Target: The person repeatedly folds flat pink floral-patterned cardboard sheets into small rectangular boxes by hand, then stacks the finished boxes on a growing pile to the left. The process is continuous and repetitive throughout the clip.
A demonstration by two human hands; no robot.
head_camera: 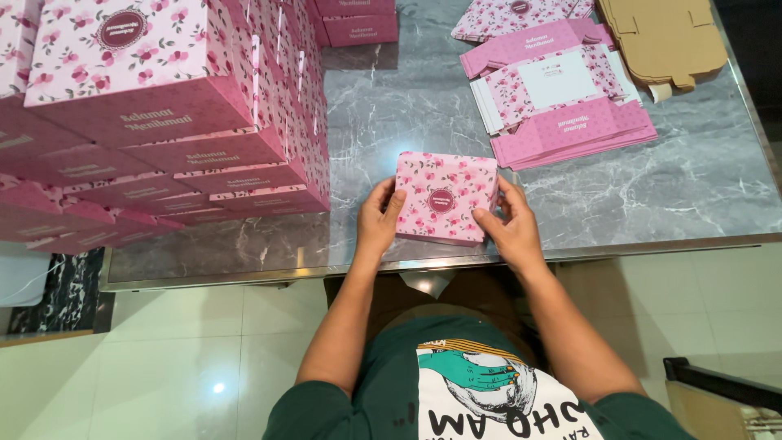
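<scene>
Hands meet on one small pink box point(445, 198) with a flower print, which sits closed on the grey marble table point(391, 106) close to its near edge, straight ahead of the person. The left hand point(377, 220) presses flat against the box's left side and the right hand point(509, 224) grips its right side with the thumb near the front corner, so the two are clamped on it from opposite sides; holding it that way seems meant to keep the walls square and the lid down. To the left rises a stack of finished boxes point(163, 122) of the same pattern, piled in tight columns, probably to save room on the table; at least six layers show on the near column, though the full count runs out of view. At the far edge two more boxes point(354, 20) can be made out. To the right lies a pile of flat pink sheets point(562, 106), unfolded and within easy reach of the right hand; the exact number of sheets cannot be told. Beyond it lies another flat flowered sheet point(513, 16), and beside that a stack of plain brown cardboard blanks point(664, 37).
</scene>
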